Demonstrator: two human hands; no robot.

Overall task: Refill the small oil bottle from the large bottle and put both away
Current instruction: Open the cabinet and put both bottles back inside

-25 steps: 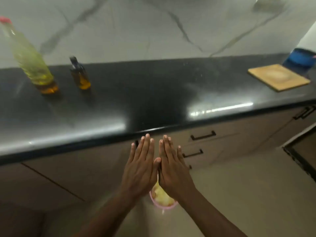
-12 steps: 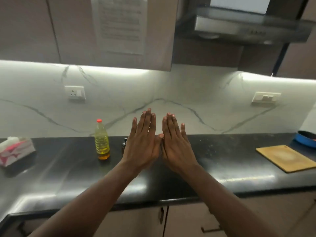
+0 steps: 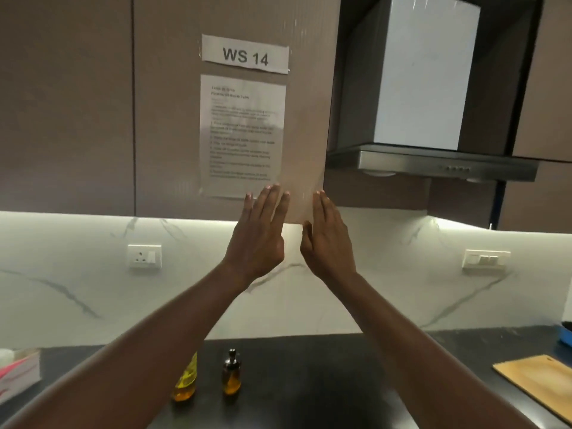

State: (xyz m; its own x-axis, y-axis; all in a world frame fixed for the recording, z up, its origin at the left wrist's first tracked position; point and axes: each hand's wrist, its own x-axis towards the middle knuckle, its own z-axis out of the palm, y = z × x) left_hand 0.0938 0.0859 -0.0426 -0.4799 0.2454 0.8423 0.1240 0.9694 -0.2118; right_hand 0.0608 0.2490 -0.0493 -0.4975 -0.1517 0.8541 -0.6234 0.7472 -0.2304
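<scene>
Raising left hand [image 3: 257,239] and right hand [image 3: 329,243] flat, fingers spread, empty; large bottle [image 3: 185,380], seemingly half-hidden, beside small bottle [image 3: 231,374].

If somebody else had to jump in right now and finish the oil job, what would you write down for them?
Left hand: open, flat, raised in front of the wall cupboard, holding nothing.
Right hand: the same, open and empty, beside the left.
Large bottle: standing on the black counter, its top hidden behind the left arm.
Small oil bottle: upright just right of the large one, stopper on, part full.
Done: nothing that shows; neither bottle is in a grip.
Left: open both bottles, pour from large into small, close them, put both away.
</scene>
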